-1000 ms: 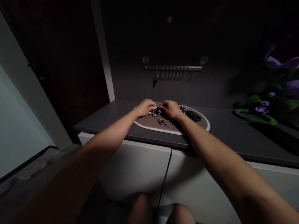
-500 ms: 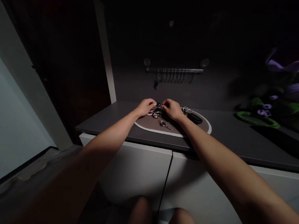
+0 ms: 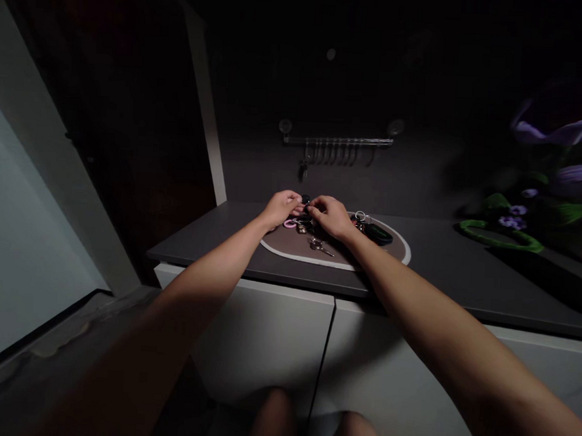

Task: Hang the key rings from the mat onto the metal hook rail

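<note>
Above an oval brown mat (image 3: 338, 252) with a white rim, my left hand (image 3: 282, 208) pinches a small black object (image 3: 306, 198), perhaps a key head or fob. My right hand (image 3: 330, 216) is closed, thumb and finger together on the same dark cluster. Poor light keeps its exact kind unclear. Just below the hands lie a pink ring (image 3: 289, 223) and a small padlock-like brass piece (image 3: 302, 229). Nearer the front of the mat rests a silver key on a ring (image 3: 321, 247). Right of my right hand are a metal key ring (image 3: 360, 216) and a black oval case (image 3: 378, 233).
On the wall, a clear rail (image 3: 339, 141) carries several hooks, one with a small dark key (image 3: 304, 168). A green ring-shaped piece (image 3: 499, 235) and purple flowers (image 3: 512, 217) stand right on the grey counter (image 3: 431, 266). White cabinet doors (image 3: 264, 335) sit below.
The hands were slightly apart half a second ago; now their fingertips meet at the black object, which is raised a little above the mat. The view has tilted slightly.
</note>
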The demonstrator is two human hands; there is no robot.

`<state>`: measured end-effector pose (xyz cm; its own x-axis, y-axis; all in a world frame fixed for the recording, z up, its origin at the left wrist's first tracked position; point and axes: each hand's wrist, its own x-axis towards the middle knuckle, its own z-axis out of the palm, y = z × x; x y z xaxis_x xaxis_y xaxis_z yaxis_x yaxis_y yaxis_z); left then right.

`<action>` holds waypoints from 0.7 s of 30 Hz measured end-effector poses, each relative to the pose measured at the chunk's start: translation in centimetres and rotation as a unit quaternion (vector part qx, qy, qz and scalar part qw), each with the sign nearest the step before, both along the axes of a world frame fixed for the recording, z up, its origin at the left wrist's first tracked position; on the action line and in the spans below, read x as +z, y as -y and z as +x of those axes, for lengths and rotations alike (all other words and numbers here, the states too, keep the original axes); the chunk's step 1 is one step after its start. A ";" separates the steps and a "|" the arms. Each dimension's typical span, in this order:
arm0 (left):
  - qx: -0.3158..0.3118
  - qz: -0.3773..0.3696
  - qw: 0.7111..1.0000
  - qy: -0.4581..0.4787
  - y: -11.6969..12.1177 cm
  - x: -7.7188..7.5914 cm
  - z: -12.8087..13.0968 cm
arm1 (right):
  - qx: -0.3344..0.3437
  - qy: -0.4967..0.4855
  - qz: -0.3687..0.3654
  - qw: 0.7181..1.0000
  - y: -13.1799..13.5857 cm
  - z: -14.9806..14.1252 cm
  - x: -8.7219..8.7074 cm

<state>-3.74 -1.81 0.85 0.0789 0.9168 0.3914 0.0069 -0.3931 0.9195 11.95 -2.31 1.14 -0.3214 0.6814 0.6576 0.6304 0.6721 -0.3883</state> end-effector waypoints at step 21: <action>-0.029 -0.007 0.999 0.044 0.1 0.1 0.1 | -0.016 -0.045 0.012 0.999 -0.6 0.6 -0.2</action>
<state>-3.63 -1.93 0.93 0.0980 0.9167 0.3873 -0.0970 -0.3785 0.9205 12.52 -1.66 0.99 -0.2383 0.6739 0.6993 0.6148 0.6621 -0.4285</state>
